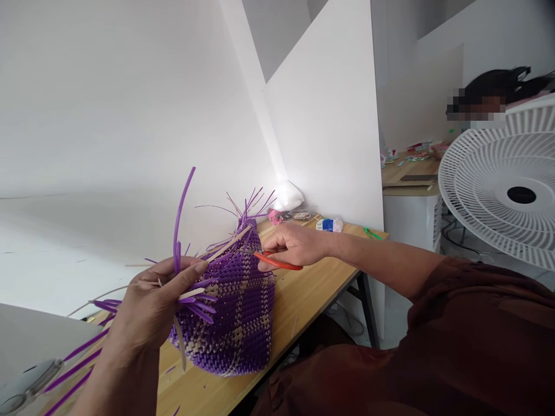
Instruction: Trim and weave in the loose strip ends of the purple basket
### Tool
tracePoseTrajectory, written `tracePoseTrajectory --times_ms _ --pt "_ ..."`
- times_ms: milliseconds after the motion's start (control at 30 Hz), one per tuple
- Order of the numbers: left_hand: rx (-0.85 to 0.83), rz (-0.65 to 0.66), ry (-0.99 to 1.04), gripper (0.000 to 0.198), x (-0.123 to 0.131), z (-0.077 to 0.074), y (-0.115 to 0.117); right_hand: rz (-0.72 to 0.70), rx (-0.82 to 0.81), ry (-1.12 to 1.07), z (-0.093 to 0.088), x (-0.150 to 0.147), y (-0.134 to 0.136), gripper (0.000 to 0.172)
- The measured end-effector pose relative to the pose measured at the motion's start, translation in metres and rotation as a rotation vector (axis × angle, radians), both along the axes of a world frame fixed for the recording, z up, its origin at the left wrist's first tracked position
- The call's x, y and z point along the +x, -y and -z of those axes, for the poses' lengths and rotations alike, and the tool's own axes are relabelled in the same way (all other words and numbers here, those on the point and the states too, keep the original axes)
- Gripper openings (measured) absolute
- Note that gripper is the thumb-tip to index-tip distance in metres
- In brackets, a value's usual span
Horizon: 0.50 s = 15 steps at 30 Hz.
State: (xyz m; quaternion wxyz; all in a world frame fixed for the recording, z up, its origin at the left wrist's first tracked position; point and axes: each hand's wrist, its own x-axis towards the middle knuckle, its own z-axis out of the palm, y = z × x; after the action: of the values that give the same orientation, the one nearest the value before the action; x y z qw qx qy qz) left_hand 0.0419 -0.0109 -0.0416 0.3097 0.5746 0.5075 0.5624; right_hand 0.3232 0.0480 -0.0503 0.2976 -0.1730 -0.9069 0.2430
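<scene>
A purple and beige woven basket (pixel 236 312) lies on its side on the wooden table (pixel 303 294), with loose purple strips sticking out of its rim. My left hand (pixel 151 306) grips the near rim, fingers and thumb closed around several strips. My right hand (pixel 295 244) is closed on red-handled scissors (pixel 277 263), whose tip points at a beige strip on the far rim.
A white partition stands behind the table. At the table's far end lie a white bag (pixel 287 195), small packets (pixel 329 224) and a green item (pixel 372 233). A large white fan (pixel 503 185) is at the right. Another person sits at a further desk (pixel 407 173).
</scene>
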Motion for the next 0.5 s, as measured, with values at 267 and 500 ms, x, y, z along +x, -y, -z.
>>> tracePoseTrajectory --times_ms 267,500 --pt "-0.050 -0.035 0.201 0.036 0.010 -0.004 0.004 -0.099 -0.338 -0.178 0.021 -0.021 0.008 0.046" --pt "-0.010 -0.055 0.287 0.037 0.022 -0.006 0.012 -0.052 -0.377 -0.443 0.029 -0.072 0.017 0.048"
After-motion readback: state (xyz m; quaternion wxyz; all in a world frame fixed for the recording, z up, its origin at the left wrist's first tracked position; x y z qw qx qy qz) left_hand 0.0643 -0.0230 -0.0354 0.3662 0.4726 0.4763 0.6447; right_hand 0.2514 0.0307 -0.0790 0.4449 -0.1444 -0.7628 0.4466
